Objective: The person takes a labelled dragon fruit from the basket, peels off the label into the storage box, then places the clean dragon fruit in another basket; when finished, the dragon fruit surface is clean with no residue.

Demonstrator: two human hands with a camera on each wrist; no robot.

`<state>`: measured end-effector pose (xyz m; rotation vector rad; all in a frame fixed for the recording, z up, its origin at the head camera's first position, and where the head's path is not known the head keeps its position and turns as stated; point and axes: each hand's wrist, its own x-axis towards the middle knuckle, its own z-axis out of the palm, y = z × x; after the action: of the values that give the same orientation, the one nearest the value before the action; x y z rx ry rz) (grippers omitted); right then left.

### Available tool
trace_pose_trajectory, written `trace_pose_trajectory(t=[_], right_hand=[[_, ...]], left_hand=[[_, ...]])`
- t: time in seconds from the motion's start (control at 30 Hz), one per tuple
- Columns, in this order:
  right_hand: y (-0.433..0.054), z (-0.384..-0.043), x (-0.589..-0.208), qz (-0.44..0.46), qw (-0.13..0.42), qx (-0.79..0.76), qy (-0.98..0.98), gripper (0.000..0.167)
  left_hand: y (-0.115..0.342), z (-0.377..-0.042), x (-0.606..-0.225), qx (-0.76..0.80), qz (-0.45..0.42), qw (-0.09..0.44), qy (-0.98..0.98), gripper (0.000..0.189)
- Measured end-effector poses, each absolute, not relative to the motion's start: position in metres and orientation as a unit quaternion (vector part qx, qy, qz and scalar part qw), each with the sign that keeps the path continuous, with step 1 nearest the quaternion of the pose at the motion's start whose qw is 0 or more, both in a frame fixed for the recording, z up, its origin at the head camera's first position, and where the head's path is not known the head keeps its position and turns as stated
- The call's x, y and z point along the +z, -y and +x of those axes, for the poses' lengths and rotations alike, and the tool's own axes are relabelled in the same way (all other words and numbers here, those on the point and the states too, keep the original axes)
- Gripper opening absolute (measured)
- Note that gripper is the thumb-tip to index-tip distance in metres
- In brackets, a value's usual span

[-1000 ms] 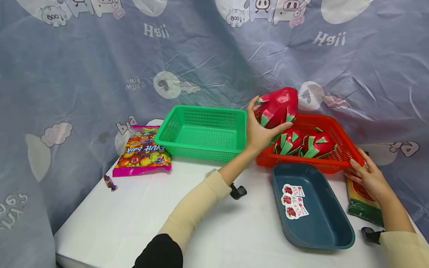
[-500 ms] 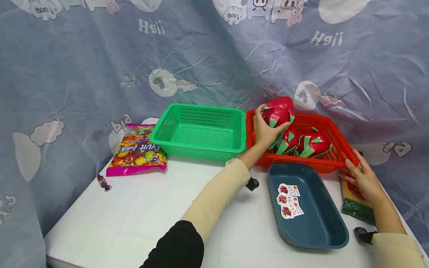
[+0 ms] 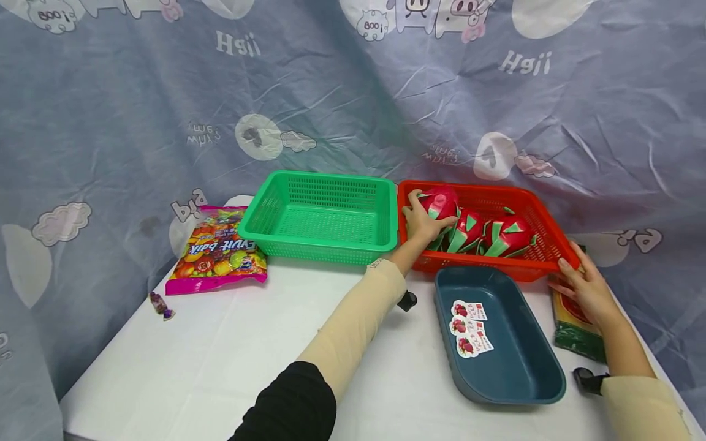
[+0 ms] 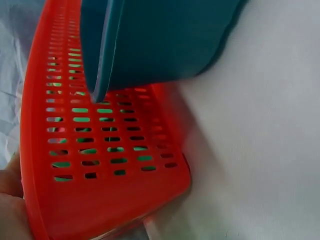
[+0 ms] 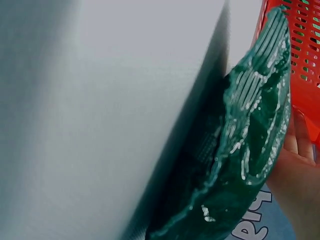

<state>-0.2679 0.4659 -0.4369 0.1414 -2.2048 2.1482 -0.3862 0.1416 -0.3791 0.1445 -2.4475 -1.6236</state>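
My left hand (image 3: 423,225) grips a dragon fruit (image 3: 441,200) by its sides, low inside the left end of the red basket (image 3: 543,214). Two more dragon fruits, one in the middle (image 3: 467,231) and one to the right (image 3: 510,236), lie in a row beside it. My right hand (image 3: 592,294) holds the basket's front right corner, thumb at the rim and the other fingers lower down. In the left wrist view, part of the left hand (image 4: 11,207) shows at the basket's rim, while its fruit is hidden behind the perforated wall.
Left of the red basket stands a green basket (image 3: 325,248). A blue tray (image 3: 518,367) with dragon fruit stickers (image 3: 469,327) sits in front. A green packet (image 3: 579,337) lies under the right hand. A fruit candy bag (image 3: 220,251) and wrapped candy (image 3: 161,305) lie far left.
My left hand has lowered the dragon fruit from above the red basket down into its left end. My right hand keeps its hold on the basket corner.
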Motion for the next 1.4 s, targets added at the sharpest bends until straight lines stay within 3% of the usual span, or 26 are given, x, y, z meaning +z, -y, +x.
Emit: trace_pose_trajectory(t=[0.27,0.77,1.4], right_hand=[[-0.465,-0.2666,-0.4364,0.044,0.034,0.702,0.71,0.065],[-0.4631,-0.2665,-0.4366,0.039,0.035,0.704,0.709,0.066],[-0.4618,-0.2685,-0.4386,0.045,0.04,0.716,0.695,0.064]], left_hand=[[-0.1382,-0.3825,-0.38,-0.514,0.01,0.095,0.853,0.091],[-0.1361,-0.383,-0.3825,-0.538,-0.006,0.106,0.836,0.084],[-0.1346,-0.3797,-0.3791,-0.474,-0.029,0.123,0.871,0.089]])
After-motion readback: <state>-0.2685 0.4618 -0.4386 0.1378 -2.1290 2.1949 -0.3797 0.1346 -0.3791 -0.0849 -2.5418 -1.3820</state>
